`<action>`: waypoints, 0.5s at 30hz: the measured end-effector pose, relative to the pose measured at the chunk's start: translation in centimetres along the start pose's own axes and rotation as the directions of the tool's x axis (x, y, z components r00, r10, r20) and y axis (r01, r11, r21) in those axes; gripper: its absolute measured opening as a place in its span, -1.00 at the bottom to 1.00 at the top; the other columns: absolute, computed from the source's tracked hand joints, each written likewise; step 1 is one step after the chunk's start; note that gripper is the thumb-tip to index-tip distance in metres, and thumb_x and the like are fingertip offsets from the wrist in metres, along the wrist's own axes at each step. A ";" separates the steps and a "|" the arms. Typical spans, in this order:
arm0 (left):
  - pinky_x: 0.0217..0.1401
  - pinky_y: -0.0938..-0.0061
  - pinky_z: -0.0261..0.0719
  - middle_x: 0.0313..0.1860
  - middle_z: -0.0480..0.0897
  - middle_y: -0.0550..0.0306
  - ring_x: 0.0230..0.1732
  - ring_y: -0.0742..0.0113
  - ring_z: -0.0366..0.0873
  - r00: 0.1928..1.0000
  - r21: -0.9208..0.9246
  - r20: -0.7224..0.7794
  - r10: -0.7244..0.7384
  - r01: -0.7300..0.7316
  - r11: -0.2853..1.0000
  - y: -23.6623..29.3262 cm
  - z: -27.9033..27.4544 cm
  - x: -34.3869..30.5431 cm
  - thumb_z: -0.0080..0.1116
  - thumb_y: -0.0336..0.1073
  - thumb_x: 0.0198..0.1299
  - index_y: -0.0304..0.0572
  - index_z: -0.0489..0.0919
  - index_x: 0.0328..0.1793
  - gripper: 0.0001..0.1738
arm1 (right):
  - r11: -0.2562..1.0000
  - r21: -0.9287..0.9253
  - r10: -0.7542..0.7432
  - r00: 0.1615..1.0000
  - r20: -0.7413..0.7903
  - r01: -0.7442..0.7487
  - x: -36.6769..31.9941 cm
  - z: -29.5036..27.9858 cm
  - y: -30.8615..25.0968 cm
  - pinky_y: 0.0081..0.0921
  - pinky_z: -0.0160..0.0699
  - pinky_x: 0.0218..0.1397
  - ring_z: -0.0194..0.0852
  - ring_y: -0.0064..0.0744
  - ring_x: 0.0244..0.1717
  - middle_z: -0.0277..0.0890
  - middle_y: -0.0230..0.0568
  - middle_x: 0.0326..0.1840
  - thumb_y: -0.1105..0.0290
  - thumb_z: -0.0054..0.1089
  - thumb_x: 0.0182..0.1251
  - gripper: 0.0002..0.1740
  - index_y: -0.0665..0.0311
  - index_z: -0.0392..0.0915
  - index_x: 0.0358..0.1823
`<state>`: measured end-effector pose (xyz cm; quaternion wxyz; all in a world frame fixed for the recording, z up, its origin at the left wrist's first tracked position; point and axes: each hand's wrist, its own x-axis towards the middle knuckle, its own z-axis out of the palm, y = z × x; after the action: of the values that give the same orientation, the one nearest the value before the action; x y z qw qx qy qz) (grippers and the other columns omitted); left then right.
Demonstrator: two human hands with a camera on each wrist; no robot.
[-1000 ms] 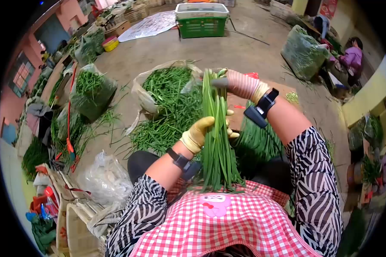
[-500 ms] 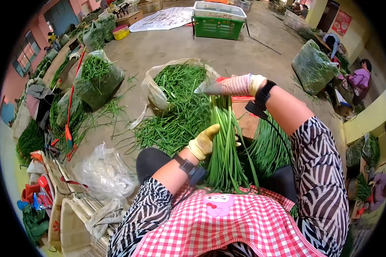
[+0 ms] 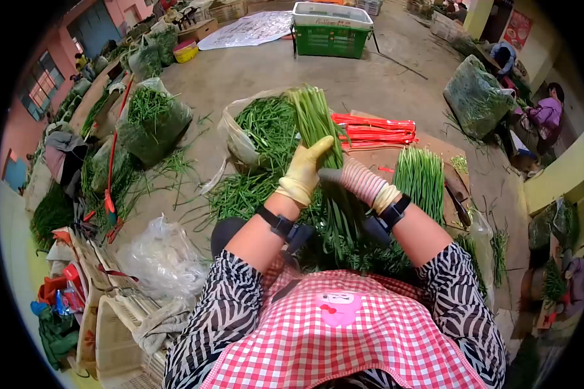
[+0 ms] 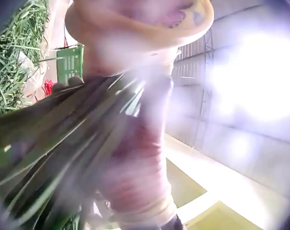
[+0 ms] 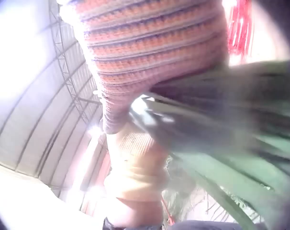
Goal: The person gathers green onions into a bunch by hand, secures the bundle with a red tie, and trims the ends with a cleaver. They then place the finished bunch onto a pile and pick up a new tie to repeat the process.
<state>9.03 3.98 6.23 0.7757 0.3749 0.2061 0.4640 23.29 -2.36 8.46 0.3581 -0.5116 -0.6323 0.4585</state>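
Fingers point(image 4: 75, 82) mostly behind green stalks point(image 3: 312, 115)

1 barred window point(image 3: 42, 85) in a pink wall point(image 3: 27, 137), dull brown floor point(image 3: 253, 61), glaring light point(image 4: 260, 79).

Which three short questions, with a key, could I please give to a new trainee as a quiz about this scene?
1. True or false: in the head view, the red strips lie to the right of the bag of loose leaves.
2. Choose one. The left hand and the right hand hold: (a) the red strips; (b) a bundle of green leaves; (c) the bag of loose leaves.
3. Fill in: the glove on the right hand has a pattern of ____.

Key: 1. True; 2. (b); 3. stripes.
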 end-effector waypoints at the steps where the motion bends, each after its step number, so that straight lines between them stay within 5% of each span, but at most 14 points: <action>1: 0.16 0.30 0.71 0.17 0.74 0.09 0.10 0.24 0.71 0.999 0.051 -0.013 0.034 -0.034 0.998 0.1 0.7 -0.1 0.30 -0.21 0.45 -0.21 0.55 0.43 -0.51 | 0.999 -0.041 -0.011 0.999 -0.035 0.009 0.1 0.3 0.2 -0.29 0.61 0.26 0.65 -0.18 0.14 0.71 -0.13 0.12 0.14 0.29 0.40 -0.45 0.32 0.55 0.30; 5: 0.33 0.31 0.58 0.31 0.64 0.11 0.25 0.30 0.59 0.984 0.082 0.176 0.003 -0.018 0.996 1.2 2.6 -1.3 0.29 -0.20 0.45 -0.15 0.41 0.57 -0.38 | 0.984 -0.145 0.093 0.992 -0.083 -0.105 -0.4 -0.2 -0.6 -0.24 0.64 0.13 0.67 -0.15 0.05 0.74 -0.08 -0.03 0.19 0.32 0.33 -0.58 0.27 0.61 0.12; 7: 0.51 0.30 0.40 0.42 0.56 0.11 0.40 0.26 0.47 0.977 0.472 0.212 0.019 -0.120 0.874 0.8 1.2 -1.5 0.26 -0.17 0.48 -0.18 0.33 0.64 -0.32 | 0.967 -0.251 0.012 0.993 -0.120 -0.042 -0.6 -0.6 -1.2 -0.26 0.66 -0.05 0.68 -0.18 -0.14 0.73 -0.11 -0.19 0.21 0.34 0.32 -0.67 0.25 0.65 0.00; 8: 0.52 0.30 0.39 0.44 0.54 0.12 0.41 0.25 0.46 0.980 0.414 0.190 -0.066 -0.018 0.910 0.1 0.5 -2.2 0.28 -0.14 0.47 -0.19 0.31 0.65 -0.28 | 0.985 -0.147 -0.113 0.981 -0.160 0.089 0.3 -0.6 2.5 -0.31 0.65 -0.23 0.65 -0.27 -0.31 0.71 -0.15 -0.31 0.21 0.38 0.33 -0.69 0.26 0.67 -0.04; 11: 0.54 0.27 0.39 0.49 0.51 0.12 0.43 0.23 0.45 0.957 0.234 0.249 -0.152 0.093 0.968 -3.9 0.3 -4.0 0.36 -0.04 0.43 -0.20 0.25 0.69 -0.15 | 0.899 0.437 0.150 0.942 -0.299 -0.004 -2.0 -0.4 -1.2 -0.36 0.70 -0.34 0.67 -0.36 -0.39 0.73 -0.12 -0.29 0.03 0.39 0.39 -0.56 0.32 0.71 -0.03; 13: 0.53 0.24 0.42 0.48 0.53 0.12 0.46 0.23 0.46 0.938 0.290 0.235 -0.254 0.182 0.940 -4.5 0.1 -4.8 0.40 0.00 0.39 -0.18 0.26 0.69 -0.12 | 0.736 0.635 0.374 0.923 -0.092 -0.234 -3.5 -0.4 -3.4 -0.23 0.71 -0.03 0.68 -0.22 -0.13 0.73 -0.08 -0.12 0.15 0.43 0.39 -0.42 0.39 0.51 0.27; 15: 0.49 0.25 0.46 0.45 0.55 0.12 0.43 0.23 0.49 0.920 0.256 0.243 -0.306 0.243 0.936 -5.0 0.1 -5.3 0.42 0.00 0.37 -0.19 0.28 0.68 -0.12 | 0.882 0.418 0.343 0.905 -0.251 -0.218 -2.0 0.2 -0.4 -0.23 0.72 0.06 0.70 -0.16 -0.06 0.73 0.00 -0.04 0.13 0.50 0.29 -0.26 0.39 0.41 0.35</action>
<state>9.32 -2.12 2.29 0.8081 0.4874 0.1956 0.2667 23.39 -4.38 8.76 0.4762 -0.5867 -0.3832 0.5311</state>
